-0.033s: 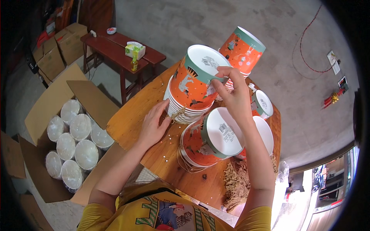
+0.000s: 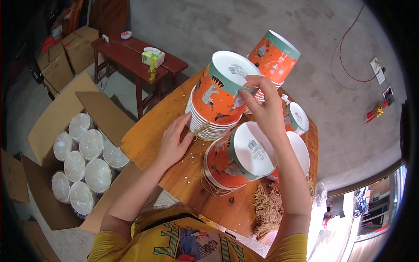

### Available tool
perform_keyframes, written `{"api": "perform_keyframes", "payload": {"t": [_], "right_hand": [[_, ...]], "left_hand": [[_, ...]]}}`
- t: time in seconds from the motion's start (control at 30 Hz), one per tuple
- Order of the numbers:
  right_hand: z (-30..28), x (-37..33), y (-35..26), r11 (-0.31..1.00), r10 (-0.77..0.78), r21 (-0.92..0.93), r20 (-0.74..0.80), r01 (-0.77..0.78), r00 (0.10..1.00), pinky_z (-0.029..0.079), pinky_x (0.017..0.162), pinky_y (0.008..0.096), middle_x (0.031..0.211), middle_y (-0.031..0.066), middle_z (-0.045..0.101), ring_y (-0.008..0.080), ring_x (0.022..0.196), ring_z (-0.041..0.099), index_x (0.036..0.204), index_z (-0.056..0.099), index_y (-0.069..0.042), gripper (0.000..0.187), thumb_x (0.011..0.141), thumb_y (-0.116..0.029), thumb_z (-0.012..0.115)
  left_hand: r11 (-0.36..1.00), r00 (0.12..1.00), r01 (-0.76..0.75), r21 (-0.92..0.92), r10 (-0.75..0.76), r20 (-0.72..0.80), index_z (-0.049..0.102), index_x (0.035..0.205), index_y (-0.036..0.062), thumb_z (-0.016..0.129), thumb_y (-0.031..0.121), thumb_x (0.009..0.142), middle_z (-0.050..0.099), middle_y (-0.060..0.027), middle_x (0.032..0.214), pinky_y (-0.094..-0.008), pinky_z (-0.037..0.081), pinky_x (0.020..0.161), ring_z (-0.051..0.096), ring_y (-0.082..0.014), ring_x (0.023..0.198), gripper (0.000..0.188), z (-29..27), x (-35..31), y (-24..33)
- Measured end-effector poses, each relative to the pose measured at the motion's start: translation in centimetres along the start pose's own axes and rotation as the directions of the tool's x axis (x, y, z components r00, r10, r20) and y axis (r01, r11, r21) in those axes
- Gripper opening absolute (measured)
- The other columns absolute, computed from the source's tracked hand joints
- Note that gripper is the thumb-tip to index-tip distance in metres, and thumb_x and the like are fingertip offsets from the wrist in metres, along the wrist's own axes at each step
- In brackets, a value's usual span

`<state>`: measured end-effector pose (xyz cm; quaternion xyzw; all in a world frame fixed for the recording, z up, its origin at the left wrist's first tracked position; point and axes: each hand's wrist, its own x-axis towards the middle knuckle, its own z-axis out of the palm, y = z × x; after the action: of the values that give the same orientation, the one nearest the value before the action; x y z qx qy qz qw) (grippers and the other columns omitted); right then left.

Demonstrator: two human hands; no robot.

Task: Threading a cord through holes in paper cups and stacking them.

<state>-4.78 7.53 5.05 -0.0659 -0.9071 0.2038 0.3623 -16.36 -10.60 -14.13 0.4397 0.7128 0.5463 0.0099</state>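
A tall nested stack of orange and green paper buckets [image 2: 214,102] stands upside down on the wooden table [image 2: 148,142], white bottoms up. At the top one's raised bottom rim, my right hand [image 2: 266,105] pinches with thumb and forefinger. My left hand [image 2: 174,142] lies beside the stack's lower white rims, fingers outstretched and fingertips near or touching them. A twist of tan twine [image 2: 202,129] shows at those rims. Closer to me is another upturned paper bucket [image 2: 224,163] with a thin cord around its base. My right forearm partly covers a bucket behind it [image 2: 299,153].
Another stack of buckets [image 2: 274,56] stands at the table's far side, and a smaller bucket [image 2: 298,118] at the right. A bundle of tan twine [image 2: 267,209] hangs at the near right edge. An open carton [image 2: 56,109] at left holds wrapped white cylinders [image 2: 91,144]. Beyond stands a red bench [image 2: 120,54].
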Motion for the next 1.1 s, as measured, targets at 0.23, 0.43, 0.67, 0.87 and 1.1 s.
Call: {"api": "perform_keyframes", "payload": {"t": [0.23,0.43,0.67,0.87,1.1], "right_hand": [[-0.4,0.2,0.1,0.999,-0.051,-0.012,0.012,0.052,0.999,0.047,0.089,0.0368,0.11,0.0109,0.061,0.0272,0.103,0.057,0.096,0.058,-0.003,0.019,0.083,-0.008,0.07],[-0.6,0.3,0.0,0.997,-0.076,-0.02,0.018,0.076,0.997,0.048,0.088,0.0363,0.109,0.0105,0.061,0.0265,0.103,0.058,0.096,0.058,-0.002,0.018,0.083,-0.006,0.07],[-0.5,0.3,0.4,0.997,-0.075,-0.022,0.006,0.075,0.997,0.048,0.088,0.0359,0.109,0.0104,0.061,0.0261,0.104,0.058,0.096,0.057,-0.002,0.018,0.083,-0.006,0.07],[-0.7,0.0,0.3,0.999,-0.034,-0.019,0.037,0.034,0.999,0.047,0.09,0.0364,0.115,0.0111,0.06,0.0268,0.108,0.057,0.099,0.059,-0.003,0.02,0.083,-0.008,0.07],[-3.2,-2.0,-0.7,0.994,0.102,0.047,-0.041,-0.1,0.994,0.042,0.099,0.0375,0.124,0.0123,0.059,0.0296,0.117,0.054,0.108,0.061,-0.007,0.028,0.083,-0.012,0.071]], "left_hand": [[1.0,1.0,0.001,-0.005,-0.001,0.006,0.039,0.145,0.0138,0.059,0.016,0.091,0.045,-0.014,0.141,-0.0447,0.034,0.106,0.043,-0.031,0.131,0.057,0.0,0.1,0.0],[1.0,1.0,0.006,-0.007,-0.006,0.009,0.039,0.145,0.0139,0.059,0.017,0.091,0.045,-0.0142,0.141,-0.045,0.034,0.106,0.043,-0.0316,0.131,0.057,0.0,0.0,-0.3],[1.0,1.0,0.009,0.005,-0.009,0.012,0.038,0.145,0.0138,0.058,0.018,0.091,0.045,-0.0145,0.141,-0.0454,0.034,0.106,0.043,-0.0318,0.132,0.058,0.0,0.0,-0.2],[1.0,1.0,0.005,0.003,-0.005,0.009,0.039,0.145,0.0136,0.058,0.018,0.091,0.045,-0.0147,0.141,-0.0455,0.035,0.105,0.044,-0.0321,0.131,0.057,-0.1,0.0,0.0],[0.999,0.998,-0.038,0.003,0.038,-0.041,0.042,0.143,0.0116,0.06,0.015,0.089,0.05,-0.0163,0.137,-0.0442,0.04,0.104,0.05,-0.0346,0.124,0.056,0.2,0.1,-0.1]]}}
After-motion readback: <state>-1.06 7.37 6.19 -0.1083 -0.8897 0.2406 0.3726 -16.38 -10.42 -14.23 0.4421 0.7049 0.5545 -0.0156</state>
